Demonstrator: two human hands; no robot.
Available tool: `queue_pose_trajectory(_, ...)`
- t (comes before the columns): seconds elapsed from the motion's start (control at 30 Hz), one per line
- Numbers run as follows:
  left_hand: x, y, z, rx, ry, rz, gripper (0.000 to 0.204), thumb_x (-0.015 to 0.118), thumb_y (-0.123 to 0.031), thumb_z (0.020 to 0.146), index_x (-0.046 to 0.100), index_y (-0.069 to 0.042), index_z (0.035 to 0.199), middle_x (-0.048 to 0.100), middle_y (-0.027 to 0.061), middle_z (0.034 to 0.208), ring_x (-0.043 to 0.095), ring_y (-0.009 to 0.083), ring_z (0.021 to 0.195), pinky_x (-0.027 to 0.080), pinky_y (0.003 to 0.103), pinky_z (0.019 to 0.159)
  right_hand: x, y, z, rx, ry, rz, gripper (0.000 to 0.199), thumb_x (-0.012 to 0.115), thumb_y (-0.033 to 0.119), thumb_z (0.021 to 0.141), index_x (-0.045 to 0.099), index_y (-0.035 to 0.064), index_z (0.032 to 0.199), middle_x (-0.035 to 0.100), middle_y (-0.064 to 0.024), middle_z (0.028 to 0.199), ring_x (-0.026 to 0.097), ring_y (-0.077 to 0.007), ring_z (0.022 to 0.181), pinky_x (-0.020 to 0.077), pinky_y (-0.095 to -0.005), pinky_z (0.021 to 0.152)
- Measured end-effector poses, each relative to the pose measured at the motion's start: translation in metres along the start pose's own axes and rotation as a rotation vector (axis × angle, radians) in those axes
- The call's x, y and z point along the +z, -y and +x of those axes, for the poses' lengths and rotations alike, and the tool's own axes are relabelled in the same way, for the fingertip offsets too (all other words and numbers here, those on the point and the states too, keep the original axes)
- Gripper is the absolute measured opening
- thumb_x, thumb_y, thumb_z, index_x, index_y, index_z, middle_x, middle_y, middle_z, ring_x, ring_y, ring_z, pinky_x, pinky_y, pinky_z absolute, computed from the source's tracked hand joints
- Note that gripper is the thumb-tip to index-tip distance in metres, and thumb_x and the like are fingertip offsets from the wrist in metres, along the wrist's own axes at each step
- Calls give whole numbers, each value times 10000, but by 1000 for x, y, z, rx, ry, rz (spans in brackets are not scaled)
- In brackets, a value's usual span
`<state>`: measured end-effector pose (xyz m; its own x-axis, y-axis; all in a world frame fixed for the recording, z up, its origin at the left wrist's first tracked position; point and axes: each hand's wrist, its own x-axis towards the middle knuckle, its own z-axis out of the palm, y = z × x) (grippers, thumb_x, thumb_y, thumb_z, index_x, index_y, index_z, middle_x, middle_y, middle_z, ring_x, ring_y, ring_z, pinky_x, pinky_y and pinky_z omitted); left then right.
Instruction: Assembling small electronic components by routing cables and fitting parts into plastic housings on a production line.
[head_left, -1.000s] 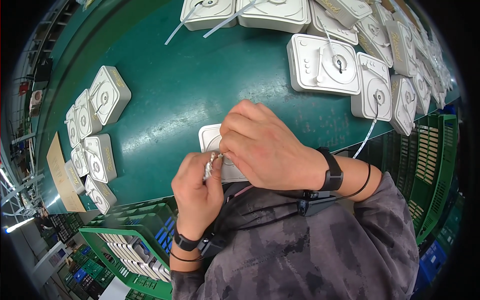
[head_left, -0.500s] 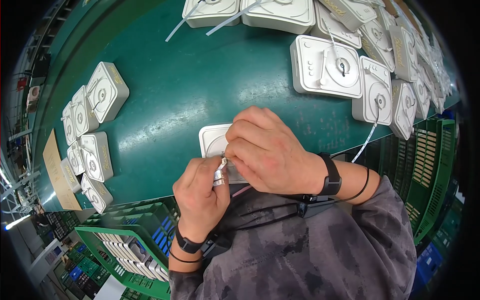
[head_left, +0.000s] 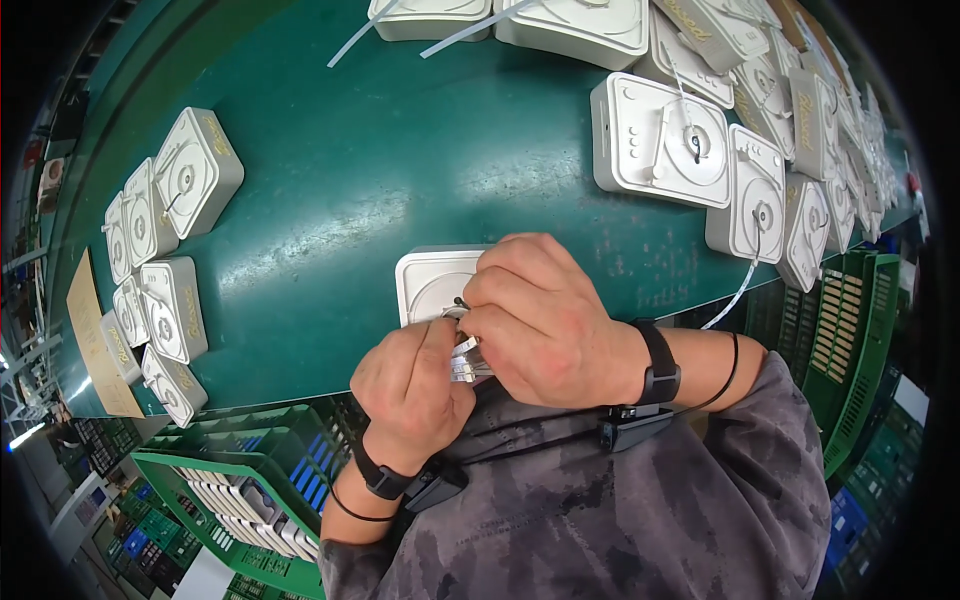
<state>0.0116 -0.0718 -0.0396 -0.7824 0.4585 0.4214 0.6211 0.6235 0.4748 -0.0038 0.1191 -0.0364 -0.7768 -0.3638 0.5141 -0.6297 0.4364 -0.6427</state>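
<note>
In front of me on the table lies a white box shaped like a small record player (head_left: 425, 268), its near right part hidden by my hands. My left hand (head_left: 408, 390) is closed, pinching a folded whitish strip (head_left: 463, 364) that looks like an LED strip, above the box's near edge. Right beside it, my right hand (head_left: 545, 325) is closed too, its thumb and fingertips pinched over the round platter. A small dark piece (head_left: 459, 302), perhaps a wire end, pokes out at those fingertips; what exactly they grip is hidden.
The green table (head_left: 330, 190) bears several like boxes (head_left: 197, 165) at left and more, some stacked, at right (head_left: 660, 140). Strips (head_left: 735, 297) trail from some. Green crates stand below the table's edge, at left (head_left: 160, 462) and right (head_left: 850, 340). Cardboard (head_left: 103, 335) lies far left.
The left hand has shifted slightly right, and the strip has turned and moved right with it. My right fingers have moved a little right and down, baring more of the platter. The view has shifted slightly.
</note>
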Motion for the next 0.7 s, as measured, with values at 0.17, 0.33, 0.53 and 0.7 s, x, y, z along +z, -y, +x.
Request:
queue_pose_trajectory(0.17,3,0,2,25,-36,6,459,597,-25,602,662,21,1055,652,118,880,623,261,642,482,346,528,0,-1,1,-11,8,-1,229,674,1,623,610,14,843,592,-108,909,583,-327,882,480,-442,793)
queue_pose_trajectory(0.33,4,2,-3,27,-27,-13,473,604,-35,595,659,22,1061,645,115,866,617,262,634,479,345,524,-3,2,3,31,40,35,217,676,3,630,601,16,833,591,-113,904,583,-328,884,474,-436,782)
queue_pose_trajectory(0.53,5,-1,-3,12,-33,7,467,603,-36,589,661,24,1048,640,117,845,614,272,630,481,350,526,0,2,3,45,43,22,218,672,-8,639,598,13,842,587,-110,901,580,-326,886,468,-427,781)
queue_pose_trajectory(0.7,4,-1,1,15,-43,5,459,600,-21,585,667,21,1037,643,119,832,616,282,634,486,361,529,0,3,3,48,24,5,219,664,-26,647,600,11,853,583,-108,906,575,-324,886,467,-421,787)
